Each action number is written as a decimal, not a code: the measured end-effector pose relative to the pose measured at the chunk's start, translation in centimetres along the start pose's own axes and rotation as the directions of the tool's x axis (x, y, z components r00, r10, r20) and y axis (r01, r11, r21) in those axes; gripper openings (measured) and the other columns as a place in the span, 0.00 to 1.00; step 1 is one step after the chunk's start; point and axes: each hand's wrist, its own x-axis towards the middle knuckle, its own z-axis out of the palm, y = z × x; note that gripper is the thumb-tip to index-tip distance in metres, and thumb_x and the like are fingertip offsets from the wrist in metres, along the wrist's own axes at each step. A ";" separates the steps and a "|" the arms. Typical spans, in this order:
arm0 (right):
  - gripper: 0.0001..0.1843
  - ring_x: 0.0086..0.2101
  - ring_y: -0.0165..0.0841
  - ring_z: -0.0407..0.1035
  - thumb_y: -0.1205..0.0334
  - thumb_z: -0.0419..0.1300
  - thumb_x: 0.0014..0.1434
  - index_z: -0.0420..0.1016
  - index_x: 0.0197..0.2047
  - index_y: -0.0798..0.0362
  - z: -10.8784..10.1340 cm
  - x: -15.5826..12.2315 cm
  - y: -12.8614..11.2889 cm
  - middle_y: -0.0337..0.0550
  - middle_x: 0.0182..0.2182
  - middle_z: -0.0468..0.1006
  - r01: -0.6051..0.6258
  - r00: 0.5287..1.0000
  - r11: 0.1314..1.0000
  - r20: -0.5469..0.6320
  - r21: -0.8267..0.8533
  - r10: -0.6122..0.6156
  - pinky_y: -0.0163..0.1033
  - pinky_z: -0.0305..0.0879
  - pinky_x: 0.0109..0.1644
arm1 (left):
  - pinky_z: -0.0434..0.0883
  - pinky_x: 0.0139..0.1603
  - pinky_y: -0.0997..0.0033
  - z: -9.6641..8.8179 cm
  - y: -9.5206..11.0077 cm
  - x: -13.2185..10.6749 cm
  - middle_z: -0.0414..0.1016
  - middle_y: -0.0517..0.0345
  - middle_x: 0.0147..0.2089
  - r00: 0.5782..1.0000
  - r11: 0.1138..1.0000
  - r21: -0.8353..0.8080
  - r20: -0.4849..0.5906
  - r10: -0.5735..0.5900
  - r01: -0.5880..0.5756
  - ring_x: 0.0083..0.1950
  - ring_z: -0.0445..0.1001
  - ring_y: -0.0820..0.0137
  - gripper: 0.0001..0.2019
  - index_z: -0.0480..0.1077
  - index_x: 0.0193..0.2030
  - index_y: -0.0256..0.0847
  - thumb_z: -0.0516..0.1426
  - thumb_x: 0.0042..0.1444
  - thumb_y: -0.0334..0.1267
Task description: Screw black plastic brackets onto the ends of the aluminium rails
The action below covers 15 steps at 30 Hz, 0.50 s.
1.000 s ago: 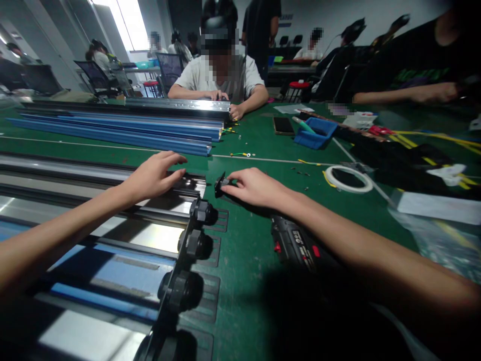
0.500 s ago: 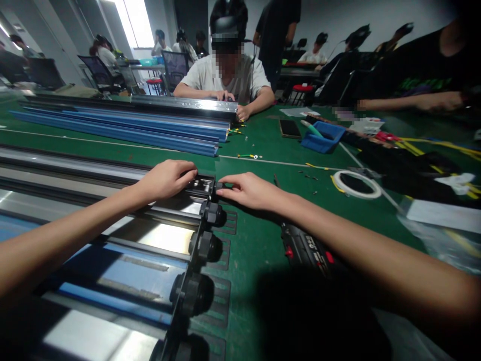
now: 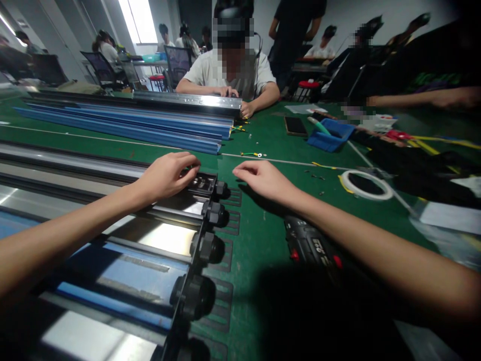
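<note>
My left hand (image 3: 171,173) lies over the end of the farthest metal channel (image 3: 128,170), its fingers curled down onto the channel's rim; the fingertips are partly hidden. Just right of it, a small black cable gland (image 3: 221,189) sticks out from the channel's end plate. My right hand (image 3: 263,176) hovers above the green table, apart from that gland, thumb and fingertips together with nothing visible between them. Nearer me, larger black cable glands (image 3: 211,247) stand in a row along the ends of the other channels. A black power drill (image 3: 310,245) lies below my right forearm.
Blue metal profiles (image 3: 124,123) lie across the table before a seated person (image 3: 233,70). To the right are a blue bin (image 3: 330,135), a phone (image 3: 295,126), a white ring of tubing (image 3: 366,185) and scattered small screws. Flat black slotted pieces (image 3: 221,306) stick out beneath the glands.
My right hand has come away from the small far gland, moving right and slightly up. My left hand stays on the channel's end. The view has shifted slightly.
</note>
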 end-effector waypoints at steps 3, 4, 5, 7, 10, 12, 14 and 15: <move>0.09 0.29 0.34 0.71 0.67 0.58 0.65 0.80 0.41 0.57 -0.5 0.3 0.6 0.50 0.38 0.83 -0.229 0.973 0.949 0.024 0.218 0.229 0.40 0.67 0.36 | 0.67 0.49 0.64 -0.2 0.4 -0.1 0.79 0.48 0.47 0.994 0.995 0.053 -0.067 0.085 -0.082 0.47 0.76 0.61 0.16 0.76 0.50 0.37 0.51 0.71 0.44; 0.09 0.26 0.32 0.70 0.70 0.57 0.63 0.79 0.42 0.58 -0.6 0.3 0.6 0.50 0.38 0.82 -0.303 0.953 0.904 0.066 0.301 0.297 0.40 0.68 0.34 | 0.68 0.50 0.63 -0.3 0.6 -0.2 0.80 0.47 0.48 0.992 0.994 0.058 -0.076 0.102 -0.097 0.48 0.76 0.60 0.16 0.76 0.51 0.37 0.51 0.71 0.44; 0.09 0.25 0.31 0.69 0.73 0.56 0.62 0.77 0.42 0.58 -0.6 0.3 0.7 0.51 0.37 0.82 -0.357 0.933 0.856 0.108 0.373 0.343 0.40 0.69 0.32 | 0.68 0.52 0.62 -0.3 0.7 -0.2 0.80 0.47 0.48 0.991 0.993 0.052 -0.079 0.109 -0.105 0.49 0.76 0.60 0.16 0.76 0.51 0.37 0.51 0.71 0.44; 0.11 0.28 0.31 0.73 0.78 0.55 0.60 0.75 0.41 0.58 -0.4 0.3 0.5 0.52 0.37 0.82 -0.402 0.915 0.788 0.159 0.467 0.372 0.39 0.74 0.36 | 0.69 0.52 0.62 -0.2 1.2 -0.2 0.80 0.47 0.49 0.992 0.995 0.012 -0.077 0.098 -0.097 0.50 0.76 0.60 0.17 0.76 0.51 0.37 0.51 0.72 0.44; 0.12 0.38 0.35 0.80 0.80 0.54 0.61 0.73 0.41 0.58 -0.1 0.1 0.2 0.55 0.39 0.83 -0.417 0.906 0.734 0.184 0.536 0.380 0.41 0.79 0.49 | 0.70 0.53 0.63 0.0 1.9 0.0 0.80 0.47 0.51 0.997 0.995 -0.083 -0.056 0.054 -0.059 0.52 0.77 0.60 0.18 0.76 0.52 0.37 0.51 0.72 0.46; 0.12 0.42 0.36 0.81 0.80 0.53 0.64 0.73 0.44 0.58 0.0 0.0 0.1 0.55 0.40 0.84 -0.419 0.903 0.695 0.192 0.584 0.384 0.42 0.79 0.52 | 0.70 0.57 0.63 0.3 2.2 0.2 0.79 0.47 0.55 0.998 0.989 -0.131 0.001 0.070 -0.069 0.57 0.76 0.59 0.19 0.75 0.56 0.37 0.50 0.73 0.48; 0.10 0.39 0.36 0.81 0.76 0.52 0.68 0.72 0.48 0.57 -0.2 0.0 0.1 0.54 0.38 0.84 -0.406 0.909 0.671 0.196 0.620 0.369 0.41 0.81 0.48 | 0.68 0.64 0.62 0.6 2.3 0.3 0.76 0.46 0.61 0.990 0.981 -0.169 0.087 0.110 -0.094 0.62 0.74 0.59 0.22 0.72 0.62 0.37 0.49 0.74 0.48; 0.09 0.36 0.36 0.81 0.73 0.52 0.71 0.71 0.49 0.57 -0.4 0.0 0.1 0.53 0.37 0.84 -0.395 0.915 0.677 0.196 0.621 0.354 0.40 0.81 0.43 | 0.67 0.66 0.62 0.7 2.3 0.4 0.75 0.46 0.64 0.984 0.978 -0.186 0.132 0.122 -0.096 0.65 0.73 0.59 0.23 0.70 0.65 0.37 0.48 0.74 0.48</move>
